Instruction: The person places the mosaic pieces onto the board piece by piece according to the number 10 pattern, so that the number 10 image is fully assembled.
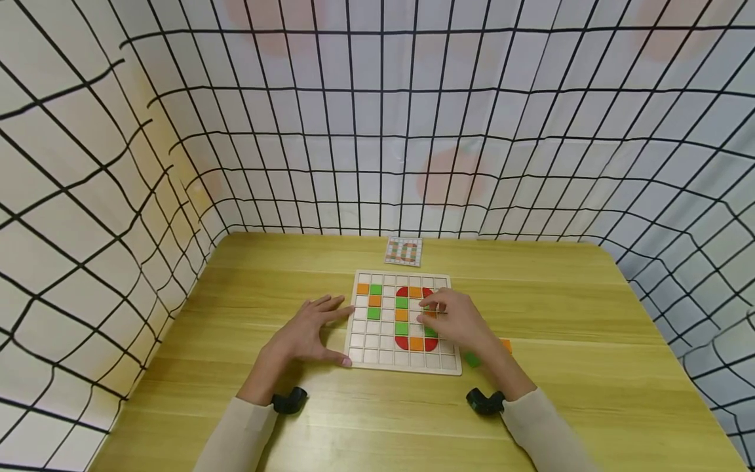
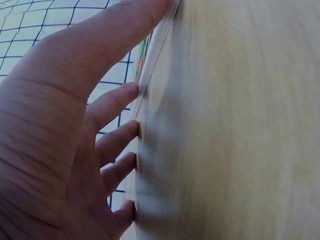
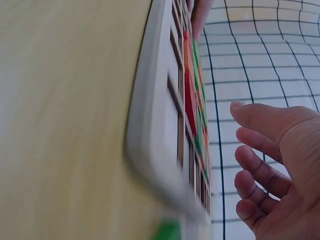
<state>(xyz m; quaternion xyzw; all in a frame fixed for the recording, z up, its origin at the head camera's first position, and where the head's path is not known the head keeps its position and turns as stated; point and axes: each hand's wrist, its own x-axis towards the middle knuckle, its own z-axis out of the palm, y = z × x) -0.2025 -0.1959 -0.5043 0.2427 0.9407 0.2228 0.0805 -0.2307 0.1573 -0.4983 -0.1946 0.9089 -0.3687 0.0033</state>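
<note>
A white gridded board (image 1: 407, 371) lies flat on the wooden table. My left hand (image 1: 307, 331) spreads along its left side, thumb at the near left corner and index fingertip at the edge. Over the board's right part hovers my right hand (image 1: 457, 318), fingers bent loosely. In the right wrist view the thumb (image 3: 260, 117) stands apart from the fingers with nothing between them. A ring of tiles with red rounded corners (image 1: 402, 343), green squares (image 1: 402, 328) and orange squares (image 1: 416, 344) sits under that hand, partly hidden. Two orange and two green tiles (image 1: 373, 313) lie in the upper left cells.
Beyond the board lies a small pattern card (image 1: 404, 253) printed with a similar coloured grid. A loose green tile (image 1: 472, 358) and an orange tile (image 1: 506, 344) lie right of the board, partly behind the right forearm. White cloth with black grid lines (image 1: 377, 118) encloses the table.
</note>
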